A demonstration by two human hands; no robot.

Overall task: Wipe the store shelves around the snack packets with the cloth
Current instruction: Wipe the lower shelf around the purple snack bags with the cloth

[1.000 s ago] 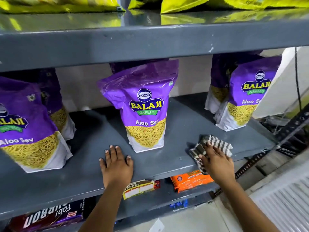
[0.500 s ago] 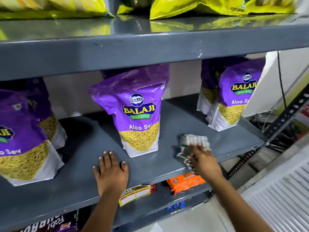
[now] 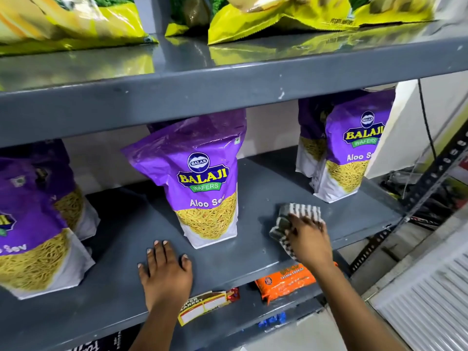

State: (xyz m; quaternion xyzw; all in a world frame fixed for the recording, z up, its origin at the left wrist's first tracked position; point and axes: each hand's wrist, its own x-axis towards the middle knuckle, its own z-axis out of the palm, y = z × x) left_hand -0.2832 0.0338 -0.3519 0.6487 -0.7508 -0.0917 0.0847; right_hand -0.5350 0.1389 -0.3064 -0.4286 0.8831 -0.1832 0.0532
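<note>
A grey metal shelf [image 3: 278, 188] carries purple Balaji Aloo Sev packets: one in the middle [image 3: 202, 183], a pair at the right [image 3: 354, 150] and more at the left [image 3: 30, 224]. My right hand [image 3: 307, 239] presses a black-and-white checked cloth [image 3: 301, 211] flat on the shelf between the middle and right packets. My left hand [image 3: 166, 272] rests palm down on the shelf's front part, just left of the middle packet, fingers spread, holding nothing.
The upper shelf [image 3: 228, 92] holds yellow-green snack bags [image 3: 278, 19]. Below, an orange cookie pack [image 3: 286, 279] and a small yellow-red pack [image 3: 205, 302] lie on the lower shelf. A slotted metal upright [image 3: 430, 178] and white ribbed panel [image 3: 430, 300] stand at the right.
My right hand slid the cloth left along the shelf and then back to the right and a little deeper. My left hand stayed planted on the shelf.
</note>
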